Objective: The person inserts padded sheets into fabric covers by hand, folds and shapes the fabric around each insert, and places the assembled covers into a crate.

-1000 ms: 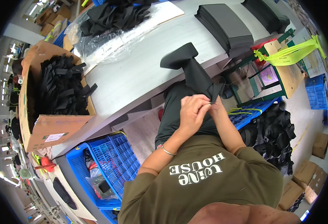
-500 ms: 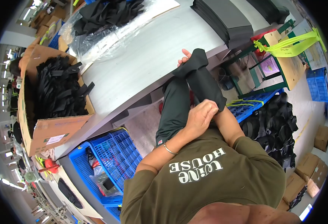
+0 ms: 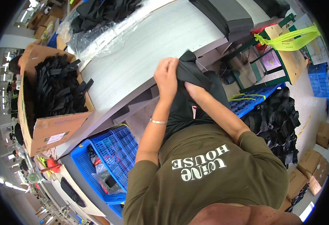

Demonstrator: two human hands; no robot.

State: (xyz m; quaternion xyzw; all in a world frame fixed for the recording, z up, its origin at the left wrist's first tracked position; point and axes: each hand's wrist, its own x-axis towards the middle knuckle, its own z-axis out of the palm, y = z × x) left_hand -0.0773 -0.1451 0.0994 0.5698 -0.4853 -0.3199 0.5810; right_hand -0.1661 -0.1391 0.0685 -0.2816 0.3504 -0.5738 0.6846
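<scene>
Two hands, one bracelet, one black cloth piece. At nine o'clock, one carton (its strips too jumbled to count).

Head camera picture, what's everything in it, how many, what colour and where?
Fabric piece: one, black, centre
Table: one, pale grey, in front
Open box: one, brown, table's left end
Strips: many, black, inside that box
Loose pile: one, black, on clear plastic
Stacks: two, dark, table's far right
Stand: one, green and wooden, right
Ribbon: one, yellow, on the stand
Crates: several, blue, left and right
Floor heap: one, black, right
Cartons: several, brown, lower right
Far-left clutter: too small to count
Shirt: one, olive, on the person
Left hand: one, bare, gripping the fabric
Right hand: one, bare, partly hidden
</scene>
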